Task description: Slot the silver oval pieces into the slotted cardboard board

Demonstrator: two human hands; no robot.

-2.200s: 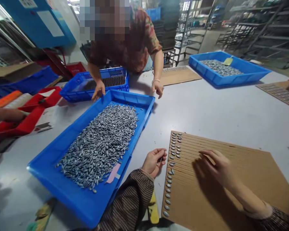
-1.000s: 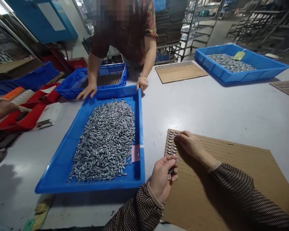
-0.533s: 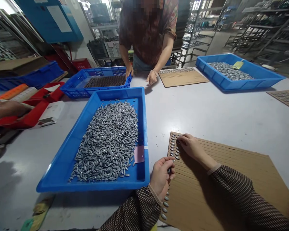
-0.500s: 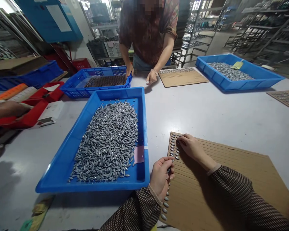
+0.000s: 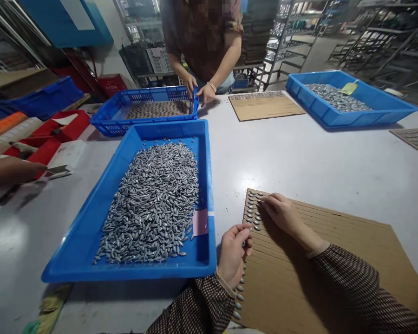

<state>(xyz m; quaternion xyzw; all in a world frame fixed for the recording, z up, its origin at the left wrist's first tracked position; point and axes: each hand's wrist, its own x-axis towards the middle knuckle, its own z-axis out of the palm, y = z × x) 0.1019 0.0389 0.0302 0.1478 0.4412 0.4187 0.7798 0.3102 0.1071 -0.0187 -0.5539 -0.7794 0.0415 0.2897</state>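
Observation:
My left hand is closed at the left edge of a grooved cardboard sheet. Its thumb and forefinger pinch a small grey spindle-shaped metal piece, and more grey shows inside the curled fingers. Near the sheet's top left corner, my right hand reaches down with its fingertips pinched at another such piece, mostly hidden by the fingers. Short rows of these pieces lie in the grooves between my hands. More line the left edge below my left hand. A blue tray left of my hands holds a heap of them.
Across the table, a person's hands are at a blue slatted crate. Another cardboard sheet and a second blue tray stand at the back. At far left, another person's hand is near red bins.
My right hand has shifted slightly right along the sheet's top; my left hand stays almost still. The person opposite now has both hands at the crate's end. The hand at far left has moved lower.

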